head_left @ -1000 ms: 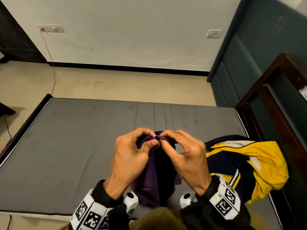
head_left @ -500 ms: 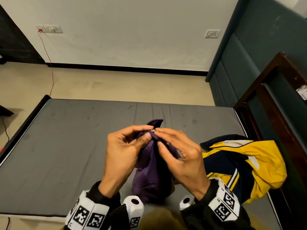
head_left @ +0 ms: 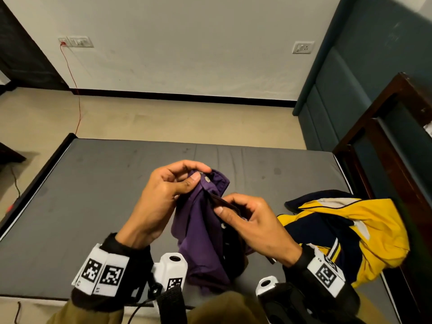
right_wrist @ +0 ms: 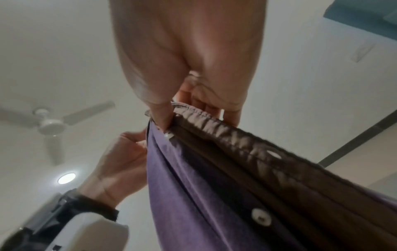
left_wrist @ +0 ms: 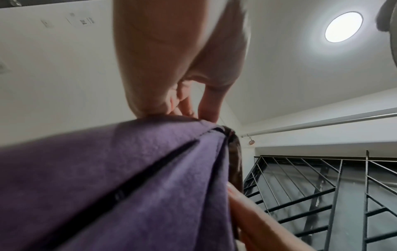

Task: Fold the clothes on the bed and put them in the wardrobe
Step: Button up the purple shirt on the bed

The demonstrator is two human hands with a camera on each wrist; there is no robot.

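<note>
A purple buttoned garment [head_left: 201,230] hangs bunched above the grey mattress [head_left: 93,206], held up in front of me. My left hand [head_left: 198,177] pinches its top edge beside a small button [head_left: 207,180]. My right hand [head_left: 222,205] pinches the dark placket edge a little lower and to the right. In the left wrist view the purple cloth [left_wrist: 128,178] fills the lower half under my fingers [left_wrist: 206,108]. In the right wrist view my thumb [right_wrist: 160,117] clamps the gathered edge of the cloth [right_wrist: 214,186], and white buttons show along it.
A yellow, navy and white jacket [head_left: 350,230] lies crumpled at the mattress's right edge. Dark wooden furniture [head_left: 385,148] stands to the right, beside a teal padded wall. Beige floor lies beyond the bed, with a red cable [head_left: 72,85] by the wall.
My hands have drawn apart: the right one has slid down the placket while the left keeps the top edge. A button near the top now shows.
</note>
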